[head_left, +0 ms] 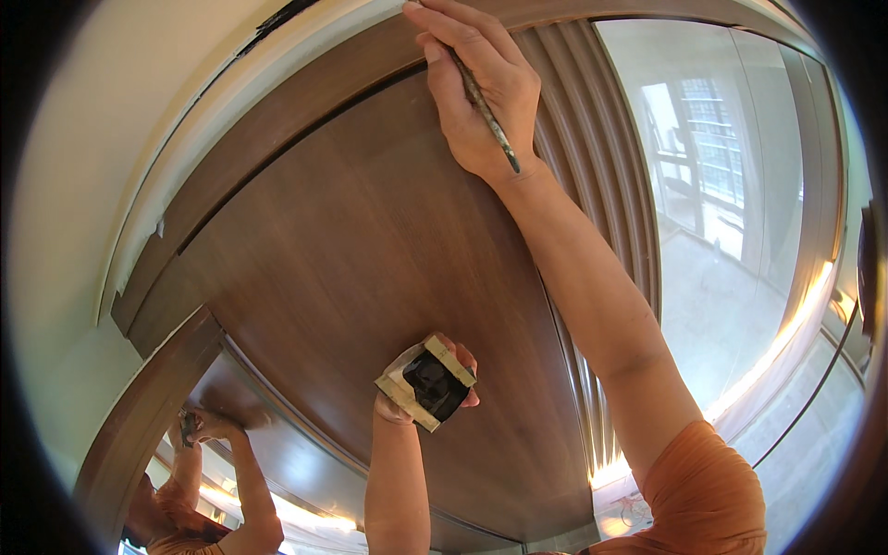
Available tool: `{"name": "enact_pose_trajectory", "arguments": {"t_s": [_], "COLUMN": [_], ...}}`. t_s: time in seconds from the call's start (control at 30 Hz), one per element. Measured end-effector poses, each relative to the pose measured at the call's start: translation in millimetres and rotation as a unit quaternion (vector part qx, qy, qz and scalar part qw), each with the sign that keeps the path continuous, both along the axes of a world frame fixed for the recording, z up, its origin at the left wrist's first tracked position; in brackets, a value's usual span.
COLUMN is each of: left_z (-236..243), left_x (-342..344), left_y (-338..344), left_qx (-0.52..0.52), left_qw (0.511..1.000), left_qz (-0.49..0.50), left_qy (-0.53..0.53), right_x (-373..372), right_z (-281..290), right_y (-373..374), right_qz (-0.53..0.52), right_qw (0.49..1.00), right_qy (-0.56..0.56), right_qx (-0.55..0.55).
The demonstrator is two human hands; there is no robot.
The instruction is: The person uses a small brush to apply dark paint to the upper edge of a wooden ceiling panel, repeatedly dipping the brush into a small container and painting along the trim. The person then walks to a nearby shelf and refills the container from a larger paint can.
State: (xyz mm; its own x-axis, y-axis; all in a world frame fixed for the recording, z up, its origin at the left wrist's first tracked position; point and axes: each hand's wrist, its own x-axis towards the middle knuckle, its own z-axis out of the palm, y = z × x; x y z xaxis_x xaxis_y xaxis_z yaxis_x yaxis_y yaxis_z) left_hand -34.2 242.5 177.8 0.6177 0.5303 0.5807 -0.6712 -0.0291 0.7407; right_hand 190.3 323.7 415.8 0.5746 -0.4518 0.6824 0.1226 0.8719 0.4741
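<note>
High up, my right hand point(490, 88) is closed around a thin paintbrush point(490, 113). Its handle slants down past my wrist, and its other end reaches the top edge of a brown wooden frame point(301, 106). Whether the tip touches the frame is too small to tell. Lower down, my left hand point(466, 358) grips a small square container point(435, 386) from beneath, in front of a wide brown wood panel point(342, 222). Pale tape lines the container's edges, and its inside looks dark and wet, like paint.
A pale wall or ceiling point(139, 111) borders the frame, with a black streak point(277, 23) near the top. Ribbed brown strips point(597, 139) and a glossy white panel point(712, 166) stand to the right. At lower left, a mirror-like surface point(287, 444) shows arms and orange clothing.
</note>
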Motion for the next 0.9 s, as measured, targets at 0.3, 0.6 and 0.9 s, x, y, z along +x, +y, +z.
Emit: {"name": "enact_pose_trajectory", "arguments": {"t_s": [0.3,0.6,0.9], "left_z": [1.3,-0.3,0.8], "left_x": [4.3,5.1,4.0], "left_y": [-3.7,-2.9,-1.6], "left_qx": [-0.013,-0.003,0.013], "left_qw": [0.999,0.999,1.0], "left_qz": [0.023,0.021,0.021], "left_qy": [-0.02,-0.025,-0.016], "right_x": [5.8,-1.0,-0.3], "right_z": [-6.1,-5.0,-5.9], "right_y": [-5.9,-1.8,-1.0], "right_qz": [-0.005,-0.023,-0.036], "right_qw": [0.998,0.999,0.999], "right_qy": [-0.006,-0.028,0.002], "right_qx": [-0.066,-0.032,-0.018]}}
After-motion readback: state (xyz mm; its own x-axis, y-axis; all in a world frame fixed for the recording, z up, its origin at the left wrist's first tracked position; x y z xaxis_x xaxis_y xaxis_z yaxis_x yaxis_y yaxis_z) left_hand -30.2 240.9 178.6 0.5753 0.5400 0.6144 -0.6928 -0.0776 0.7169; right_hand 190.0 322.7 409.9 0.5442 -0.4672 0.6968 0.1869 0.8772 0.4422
